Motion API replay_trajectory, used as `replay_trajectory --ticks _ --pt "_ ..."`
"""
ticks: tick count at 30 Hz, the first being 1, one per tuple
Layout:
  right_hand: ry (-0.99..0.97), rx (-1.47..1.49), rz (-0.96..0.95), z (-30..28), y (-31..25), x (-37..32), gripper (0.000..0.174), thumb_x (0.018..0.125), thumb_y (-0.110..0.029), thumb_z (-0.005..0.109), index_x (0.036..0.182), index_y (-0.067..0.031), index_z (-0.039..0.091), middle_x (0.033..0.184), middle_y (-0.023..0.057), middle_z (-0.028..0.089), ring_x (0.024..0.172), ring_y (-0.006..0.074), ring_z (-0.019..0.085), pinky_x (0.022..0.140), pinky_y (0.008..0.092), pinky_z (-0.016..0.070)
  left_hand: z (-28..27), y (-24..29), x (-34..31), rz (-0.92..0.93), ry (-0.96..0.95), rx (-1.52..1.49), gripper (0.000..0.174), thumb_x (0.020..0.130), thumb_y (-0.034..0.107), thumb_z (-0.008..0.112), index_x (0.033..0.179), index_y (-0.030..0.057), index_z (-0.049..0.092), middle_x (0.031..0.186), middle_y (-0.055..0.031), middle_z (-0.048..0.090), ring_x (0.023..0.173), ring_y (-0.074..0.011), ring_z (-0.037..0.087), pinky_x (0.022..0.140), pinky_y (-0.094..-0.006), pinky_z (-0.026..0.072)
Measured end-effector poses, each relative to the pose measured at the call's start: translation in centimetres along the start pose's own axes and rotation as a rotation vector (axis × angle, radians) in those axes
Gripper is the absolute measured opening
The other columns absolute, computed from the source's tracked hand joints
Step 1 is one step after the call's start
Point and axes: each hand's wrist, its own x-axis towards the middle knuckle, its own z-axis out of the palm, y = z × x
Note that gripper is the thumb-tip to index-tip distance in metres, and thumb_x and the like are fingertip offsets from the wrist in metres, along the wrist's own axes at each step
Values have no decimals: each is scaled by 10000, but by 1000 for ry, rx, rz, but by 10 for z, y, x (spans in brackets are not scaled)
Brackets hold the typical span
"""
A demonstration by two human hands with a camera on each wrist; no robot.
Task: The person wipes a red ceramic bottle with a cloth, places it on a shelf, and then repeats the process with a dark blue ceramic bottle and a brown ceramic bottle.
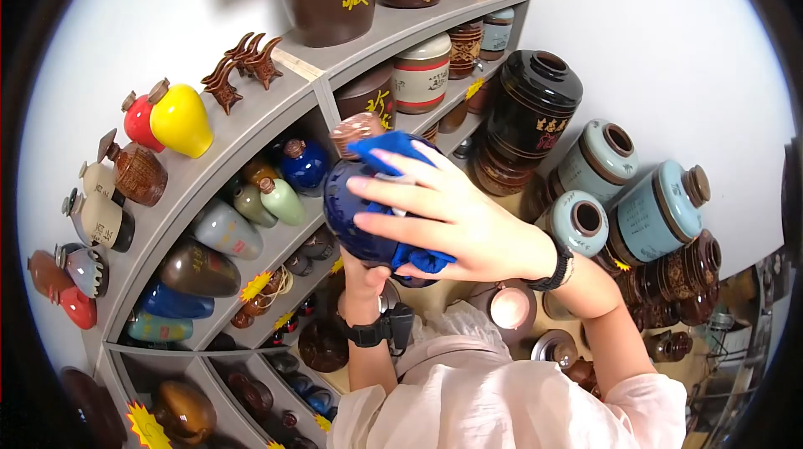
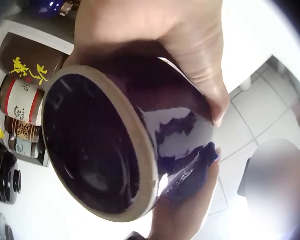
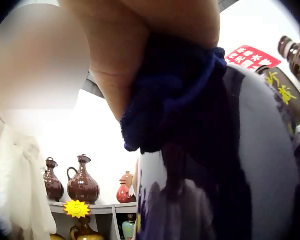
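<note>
A dark blue glazed jar (image 1: 350,219) with a brown stopper (image 1: 355,131) is held up in front of the shelves. My left hand (image 1: 361,275) grips it from below, near its unglazed base rim (image 2: 135,150). My right hand (image 1: 435,213) lies over the jar's side and presses a blue cloth (image 1: 393,156) against it, fingers spread and fairly straight. In the left wrist view the left hand (image 2: 190,45) wraps the jar (image 2: 180,135) and the cloth (image 2: 195,170) peeks out below. The right wrist view is filled by the cloth (image 3: 175,100) on the jar (image 3: 260,170).
Grey curved shelves (image 1: 284,106) hold many ceramic bottles and jars: a yellow one (image 1: 180,120), red ones, a blue one (image 1: 303,164). Large black (image 1: 531,110) and pale blue jars (image 1: 661,208) stand to the right. More brown jugs (image 3: 82,182) sit on a shelf behind.
</note>
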Motion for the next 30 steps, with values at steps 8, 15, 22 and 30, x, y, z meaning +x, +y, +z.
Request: replay_trajectory --ticks 8,15,22,30 --pt "109 186 167 -7 9 8 592 695 -217 780 1223 -64 560 1348 139 475 1277 334 406 1071 455 287 -20 -21 -15 -157 28 -151 996 607 481 809 1386 71 344 1377 -106 423 1263 -263 427 1066 -429 361" --pt "327 920 638 39 10 -38 976 681 -176 822 1437 -24 223 1410 117 351 1304 206 346 1093 345 258 -31 -12 -23 -107 107 -403 961 577 425 843 1337 52 388 1288 -85 504 1157 -250 516 990 -404 439" --pt "406 1653 810 82 -8 -83 964 651 -91 824 1431 -37 260 1415 86 376 1296 174 363 1079 333 300 -43 -11 -37 -84 130 -430 917 581 458 837 1303 56 441 1266 -73 531 1141 -249 528 980 -405 445" --pt "709 1674 886 102 -26 -95 868 669 -56 792 1389 -5 310 1319 101 478 1130 152 523 915 262 465 -49 -26 -24 -171 94 -328 901 596 555 800 1277 56 484 1244 -77 554 1115 -253 546 960 -411 457"
